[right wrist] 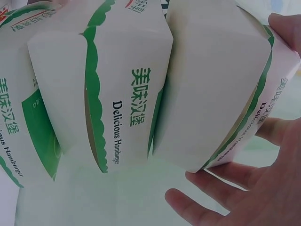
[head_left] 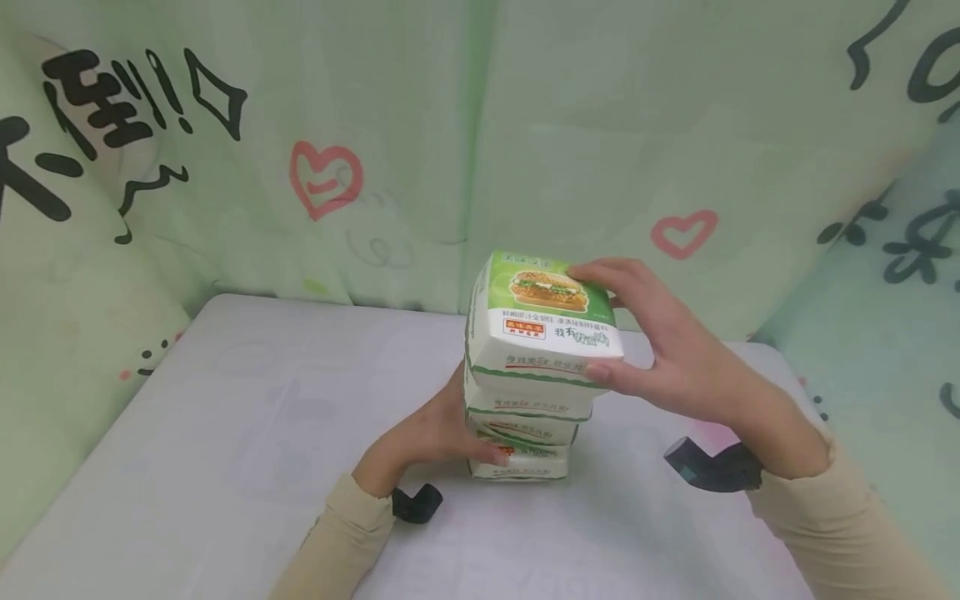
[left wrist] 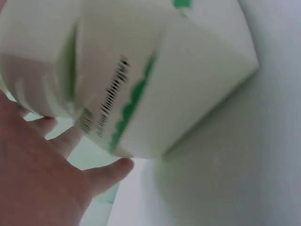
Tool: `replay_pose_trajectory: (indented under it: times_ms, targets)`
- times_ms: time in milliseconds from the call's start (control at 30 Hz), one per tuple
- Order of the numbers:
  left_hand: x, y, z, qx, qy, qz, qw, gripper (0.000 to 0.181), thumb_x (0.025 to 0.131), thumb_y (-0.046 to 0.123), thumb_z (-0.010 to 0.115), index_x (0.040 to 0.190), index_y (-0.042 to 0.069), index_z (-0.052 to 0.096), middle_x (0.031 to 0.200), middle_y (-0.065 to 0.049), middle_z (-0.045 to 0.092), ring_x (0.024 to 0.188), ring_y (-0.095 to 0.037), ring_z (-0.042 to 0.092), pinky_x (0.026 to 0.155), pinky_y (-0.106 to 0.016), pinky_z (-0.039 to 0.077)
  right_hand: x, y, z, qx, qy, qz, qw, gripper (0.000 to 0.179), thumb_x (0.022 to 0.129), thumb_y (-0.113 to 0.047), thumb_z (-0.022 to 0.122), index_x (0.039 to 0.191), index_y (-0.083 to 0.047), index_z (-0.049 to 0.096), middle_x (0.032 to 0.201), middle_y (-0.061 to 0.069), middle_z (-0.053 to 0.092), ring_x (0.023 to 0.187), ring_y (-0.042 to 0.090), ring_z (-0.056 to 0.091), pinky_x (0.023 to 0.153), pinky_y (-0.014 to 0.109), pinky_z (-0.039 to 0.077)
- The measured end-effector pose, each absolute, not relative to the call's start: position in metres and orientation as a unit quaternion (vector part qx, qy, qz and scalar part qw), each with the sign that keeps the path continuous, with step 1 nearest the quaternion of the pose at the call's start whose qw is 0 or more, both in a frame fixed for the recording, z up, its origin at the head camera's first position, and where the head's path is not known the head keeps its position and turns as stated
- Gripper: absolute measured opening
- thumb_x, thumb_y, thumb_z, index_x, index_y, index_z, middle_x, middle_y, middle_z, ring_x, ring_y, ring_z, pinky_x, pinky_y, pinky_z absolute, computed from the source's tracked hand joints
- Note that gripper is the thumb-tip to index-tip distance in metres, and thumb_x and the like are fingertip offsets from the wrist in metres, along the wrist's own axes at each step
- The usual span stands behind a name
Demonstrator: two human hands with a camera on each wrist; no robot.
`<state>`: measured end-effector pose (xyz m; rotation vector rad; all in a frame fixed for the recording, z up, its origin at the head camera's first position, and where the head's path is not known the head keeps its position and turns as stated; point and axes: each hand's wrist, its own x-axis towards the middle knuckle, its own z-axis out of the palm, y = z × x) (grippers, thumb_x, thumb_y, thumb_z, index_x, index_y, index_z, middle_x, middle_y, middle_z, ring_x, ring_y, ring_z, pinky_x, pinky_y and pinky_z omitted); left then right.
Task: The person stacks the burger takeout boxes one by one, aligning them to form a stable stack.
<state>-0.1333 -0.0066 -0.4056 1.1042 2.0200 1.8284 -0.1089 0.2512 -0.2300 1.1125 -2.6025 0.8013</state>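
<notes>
Several white and green cardboard hamburger boxes stand in one stack on the table. My right hand [head_left: 675,350] holds the top box [head_left: 540,329], thumb at its front edge and fingers over the far right side of its lid. That box overlaps the box below [head_left: 536,405] and juts to the right. Low on the stack's left side, my left hand [head_left: 431,429] grips the bottom box [head_left: 525,469], thumb across its front; its other fingers are hidden in the head view. In the left wrist view, the left hand's fingers [left wrist: 107,176] lie along the boxes' edges.
The stack stands on a white-covered table [head_left: 247,433]. Behind it hangs a pale green curtain [head_left: 420,167] with hearts and black writing, and more cloth closes off both sides. Black wrist mounts [head_left: 712,467] stick out by both hands.
</notes>
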Motion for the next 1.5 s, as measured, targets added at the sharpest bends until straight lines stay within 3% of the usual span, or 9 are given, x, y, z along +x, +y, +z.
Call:
replay_pose_trajectory:
  times_ms: [267, 333, 467, 667, 767, 900, 1167, 1333, 1500]
  targets:
    - [-0.132, -0.006, -0.409, 0.393, 0.738, 0.546, 0.048, 0.134, 0.056, 0.01, 0.097, 0.151, 0.028, 0.005, 0.142, 0.007, 0.05, 0.142, -0.013, 0.031, 0.123, -0.042, 0.02, -0.108, 0.253, -0.231, 0.377, -0.881, 0.269, 0.101, 0.086, 0.077, -0.02, 0.078, 0.152, -0.027, 0.036, 0.147, -0.003, 0.041, 0.125, 0.012, 0.045, 0.1, 0.026, 0.04]
    - [-0.137, -0.005, -0.418, 0.394, 0.736, 0.548, 0.043, 0.139, 0.055, 0.012, 0.098, 0.152, 0.032, 0.001, 0.143, 0.01, 0.047, 0.143, -0.011, 0.029, 0.124, -0.042, 0.018, -0.108, 0.254, -0.232, 0.374, -0.881, 0.272, 0.101, 0.086, 0.077, -0.019, 0.078, 0.152, -0.026, 0.036, 0.147, -0.003, 0.041, 0.125, 0.012, 0.045, 0.099, 0.024, 0.04]
    - [-0.134, -0.008, -0.423, 0.373, 0.734, 0.565, 0.061, 0.136, 0.06, 0.01, 0.096, 0.152, 0.036, -0.001, 0.142, 0.012, 0.049, 0.141, -0.01, 0.035, 0.123, -0.041, 0.022, -0.108, 0.255, -0.232, 0.373, -0.879, 0.277, 0.101, 0.085, 0.078, -0.018, 0.077, 0.151, -0.026, 0.036, 0.146, -0.003, 0.042, 0.125, 0.012, 0.045, 0.1, 0.023, 0.04]
    - [-0.13, -0.01, -0.422, 0.354, 0.746, 0.561, 0.055, 0.133, 0.062, 0.011, 0.095, 0.151, 0.034, -0.001, 0.146, 0.009, 0.042, 0.144, -0.013, 0.029, 0.123, -0.044, 0.021, -0.107, 0.255, -0.233, 0.368, -0.882, 0.279, 0.095, 0.085, 0.078, -0.019, 0.076, 0.152, -0.028, 0.035, 0.147, -0.004, 0.04, 0.127, 0.013, 0.044, 0.1, 0.031, 0.042]
    - [-0.128, -0.01, -0.418, 0.335, 0.741, 0.578, 0.066, 0.133, 0.062, 0.009, 0.094, 0.151, 0.038, -0.001, 0.144, 0.011, 0.048, 0.142, -0.012, 0.034, 0.123, -0.046, 0.021, -0.106, 0.255, -0.233, 0.365, -0.884, 0.279, 0.093, 0.086, 0.078, -0.02, 0.077, 0.152, -0.029, 0.034, 0.148, -0.003, 0.04, 0.127, 0.015, 0.045, 0.098, 0.038, 0.043]
    - [-0.126, -0.008, -0.412, 0.299, 0.73, 0.609, 0.082, 0.131, 0.064, 0.005, 0.091, 0.152, 0.042, 0.003, 0.139, 0.01, 0.056, 0.139, -0.014, 0.042, 0.12, -0.054, 0.022, -0.105, 0.255, -0.233, 0.364, -0.884, 0.277, 0.095, 0.087, 0.077, -0.02, 0.077, 0.152, -0.029, 0.034, 0.149, -0.003, 0.039, 0.127, 0.015, 0.044, 0.099, 0.035, 0.043]
    - [-0.125, -0.009, -0.407, 0.256, 0.739, 0.622, 0.048, 0.118, 0.063, -0.004, 0.081, 0.156, 0.029, 0.015, 0.154, 0.001, 0.028, 0.148, -0.02, 0.023, 0.121, -0.053, 0.023, -0.106, 0.256, -0.233, 0.368, -0.88, 0.278, 0.115, 0.087, 0.077, -0.017, 0.076, 0.152, -0.025, 0.035, 0.148, -0.001, 0.041, 0.127, 0.011, 0.042, 0.1, 0.018, 0.038]
    - [-0.125, -0.016, -0.402, 0.26, 0.748, 0.608, 0.049, 0.118, 0.061, 0.005, 0.085, 0.155, 0.034, 0.018, 0.153, 0.005, 0.026, 0.146, -0.016, 0.024, 0.121, -0.049, 0.024, -0.107, 0.256, -0.233, 0.348, -0.89, 0.269, 0.12, 0.086, 0.079, -0.019, 0.076, 0.153, -0.026, 0.033, 0.149, 0.0, 0.041, 0.128, 0.013, 0.041, 0.098, 0.024, 0.04]
    - [-0.123, -0.024, -0.394, 0.315, 0.735, 0.599, 0.049, 0.135, 0.061, 0.03, 0.095, 0.156, 0.038, 0.0, 0.158, 0.008, 0.02, 0.149, -0.016, 0.018, 0.12, -0.056, 0.021, -0.109, 0.255, -0.234, 0.335, -0.896, 0.266, 0.12, 0.085, 0.08, -0.02, 0.076, 0.153, -0.026, 0.033, 0.149, 0.001, 0.04, 0.13, 0.016, 0.041, 0.098, 0.033, 0.042]
